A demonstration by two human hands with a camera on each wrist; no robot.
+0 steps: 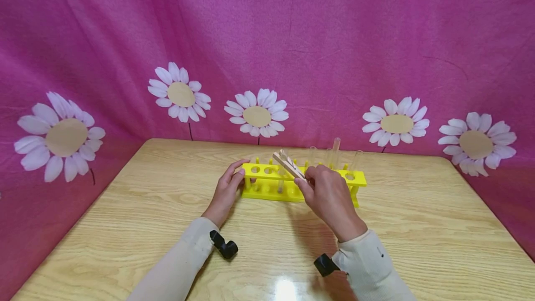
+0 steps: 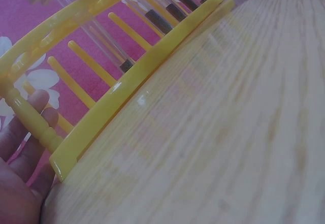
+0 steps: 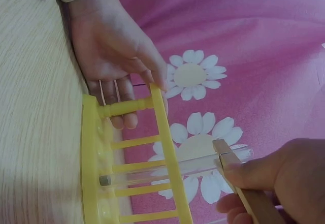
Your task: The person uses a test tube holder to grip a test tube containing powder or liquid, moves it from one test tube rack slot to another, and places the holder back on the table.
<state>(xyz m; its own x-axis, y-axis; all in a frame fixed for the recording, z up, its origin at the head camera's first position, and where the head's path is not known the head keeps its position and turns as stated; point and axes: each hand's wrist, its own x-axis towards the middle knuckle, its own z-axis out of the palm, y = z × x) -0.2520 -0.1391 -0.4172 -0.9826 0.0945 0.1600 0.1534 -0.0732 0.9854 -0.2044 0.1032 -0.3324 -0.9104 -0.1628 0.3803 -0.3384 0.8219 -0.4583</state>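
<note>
A yellow test tube rack [image 1: 265, 195] stands on the wooden table. My left hand [image 1: 223, 195] grips its left end, thumb at the top rail and fingers round behind the end post [image 2: 30, 113]. In my right hand [image 1: 334, 201] is a wooden test tube clamp [image 3: 229, 165], pinched between thumb and fingers. The clamp's jaws close around the upper part of a clear test tube [image 3: 198, 164]. That tube passes down through a rack hole, and dark matter [image 3: 105, 180] shows at its bottom end, close over the rack's base.
Several other clear tubes [image 1: 336, 150] stand in the rack's right part, with dark contents [image 2: 158, 22] at their bottoms. Thin yellow pegs [image 2: 91, 64] rise from the base. Behind the table [image 1: 146, 245] hangs a pink cloth [image 1: 326, 50] with white flowers.
</note>
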